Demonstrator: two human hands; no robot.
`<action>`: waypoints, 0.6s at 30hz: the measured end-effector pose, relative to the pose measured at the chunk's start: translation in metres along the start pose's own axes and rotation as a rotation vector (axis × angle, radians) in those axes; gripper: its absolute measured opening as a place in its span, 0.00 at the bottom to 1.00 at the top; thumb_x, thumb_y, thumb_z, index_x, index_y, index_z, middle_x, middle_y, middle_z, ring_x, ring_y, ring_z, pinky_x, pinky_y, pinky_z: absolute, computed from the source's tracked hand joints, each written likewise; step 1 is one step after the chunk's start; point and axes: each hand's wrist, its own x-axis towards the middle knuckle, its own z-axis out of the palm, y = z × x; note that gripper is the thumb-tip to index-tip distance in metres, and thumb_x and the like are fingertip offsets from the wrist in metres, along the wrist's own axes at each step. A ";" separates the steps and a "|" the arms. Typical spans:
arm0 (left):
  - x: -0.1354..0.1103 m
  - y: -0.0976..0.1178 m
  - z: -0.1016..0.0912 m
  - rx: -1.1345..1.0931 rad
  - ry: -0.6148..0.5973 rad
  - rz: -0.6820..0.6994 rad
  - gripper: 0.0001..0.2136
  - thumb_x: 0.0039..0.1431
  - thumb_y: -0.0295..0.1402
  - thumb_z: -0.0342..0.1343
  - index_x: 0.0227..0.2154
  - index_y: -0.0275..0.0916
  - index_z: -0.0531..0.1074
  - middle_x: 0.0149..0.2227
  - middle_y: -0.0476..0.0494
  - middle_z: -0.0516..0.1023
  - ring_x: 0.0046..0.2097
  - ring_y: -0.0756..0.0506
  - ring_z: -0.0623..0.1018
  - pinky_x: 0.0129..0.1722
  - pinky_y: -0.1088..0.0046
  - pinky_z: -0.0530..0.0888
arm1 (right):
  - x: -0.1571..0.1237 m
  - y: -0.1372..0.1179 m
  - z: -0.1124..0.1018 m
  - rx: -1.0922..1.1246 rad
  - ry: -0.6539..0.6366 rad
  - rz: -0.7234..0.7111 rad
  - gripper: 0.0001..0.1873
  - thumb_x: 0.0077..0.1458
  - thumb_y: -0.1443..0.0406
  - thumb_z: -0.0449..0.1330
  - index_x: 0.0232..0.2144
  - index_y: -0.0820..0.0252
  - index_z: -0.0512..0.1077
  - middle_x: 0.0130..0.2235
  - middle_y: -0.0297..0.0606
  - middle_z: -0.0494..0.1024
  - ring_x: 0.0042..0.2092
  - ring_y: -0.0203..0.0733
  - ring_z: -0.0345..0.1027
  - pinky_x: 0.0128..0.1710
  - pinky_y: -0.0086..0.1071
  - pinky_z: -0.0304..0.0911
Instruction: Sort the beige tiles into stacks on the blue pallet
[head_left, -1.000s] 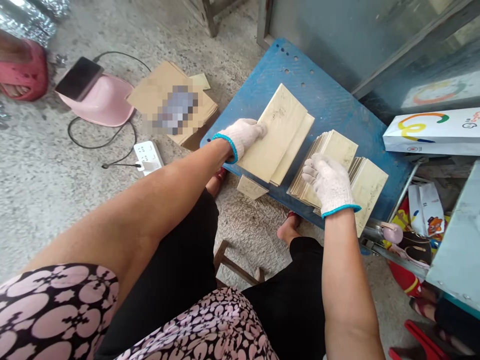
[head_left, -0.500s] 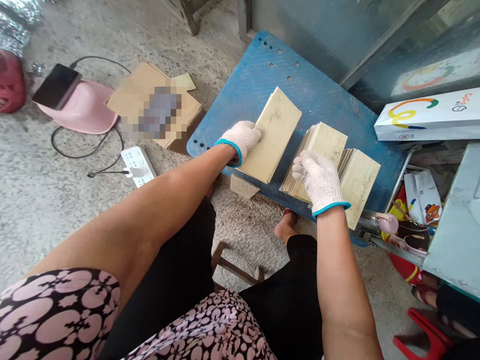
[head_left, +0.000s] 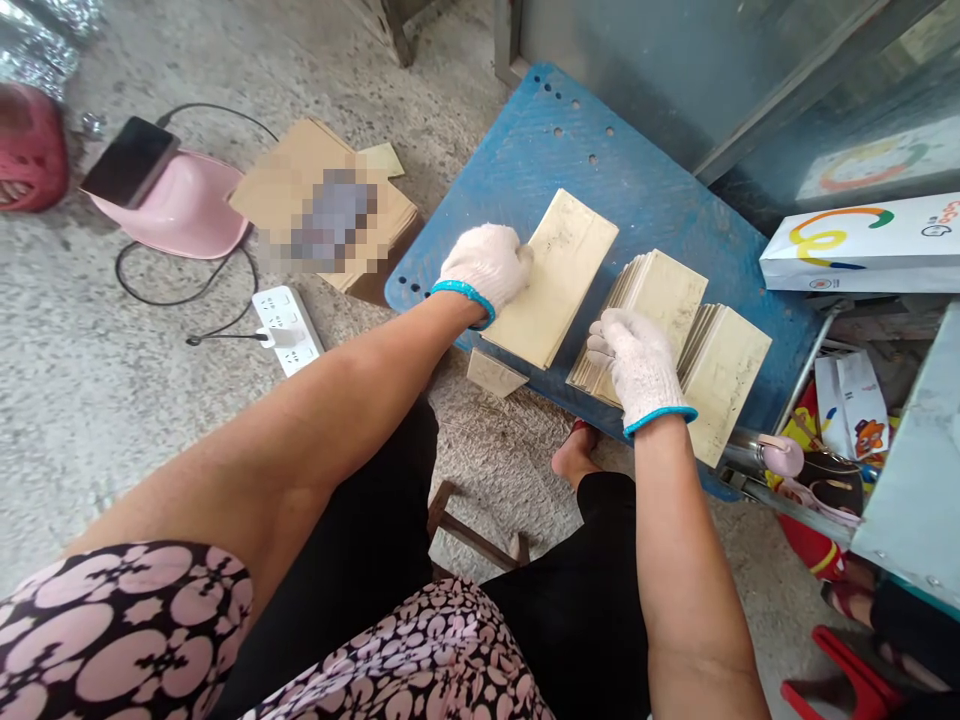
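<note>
Head view. At centre frame the left hand (head_left: 486,268), in a white knit glove with a blue cuff, lies curled against the near-left edge of a squared stack of pale cards (head_left: 551,278); whether the fingers are clamped on the stack or only pressed to it cannot be told. The stack lies flat on a blue perforated board (head_left: 637,190) and juts over its lower edge. Just right of it, the right hand (head_left: 636,362), gloved alike, rests palm-down and unclenched on a fanned pile of cards (head_left: 660,300), holding none; a second fanned pile (head_left: 727,375) leans behind it at centre right. A loose card (head_left: 491,375) sits below the board's edge. At upper left stand a pink stool (head_left: 191,210) bearing a phone (head_left: 129,160), and a power strip (head_left: 287,328).

The cards look thin, light and stiff, and probably slide easily on one another; the stack seems best pinched across its long edges.
</note>
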 end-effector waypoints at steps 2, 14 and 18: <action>-0.001 0.000 -0.003 0.019 0.053 0.027 0.21 0.64 0.40 0.42 0.44 0.33 0.76 0.46 0.32 0.76 0.52 0.32 0.74 0.53 0.58 0.69 | 0.002 0.004 0.000 -0.037 -0.011 -0.029 0.21 0.53 0.52 0.62 0.43 0.59 0.70 0.38 0.38 0.76 0.36 0.37 0.73 0.36 0.31 0.72; -0.018 -0.028 -0.007 0.285 -0.447 0.103 0.58 0.34 0.48 0.69 0.69 0.39 0.47 0.54 0.32 0.72 0.53 0.30 0.73 0.50 0.61 0.70 | 0.002 0.005 0.007 -0.635 -0.002 -0.061 0.22 0.54 0.57 0.62 0.49 0.61 0.72 0.46 0.46 0.78 0.48 0.48 0.73 0.47 0.41 0.71; -0.031 -0.028 0.006 0.257 -0.424 0.084 0.67 0.34 0.42 0.70 0.69 0.36 0.26 0.59 0.26 0.66 0.54 0.30 0.71 0.51 0.61 0.69 | 0.000 0.012 0.017 -0.879 -0.111 -0.007 0.27 0.52 0.61 0.64 0.54 0.62 0.68 0.51 0.49 0.76 0.51 0.48 0.72 0.51 0.39 0.68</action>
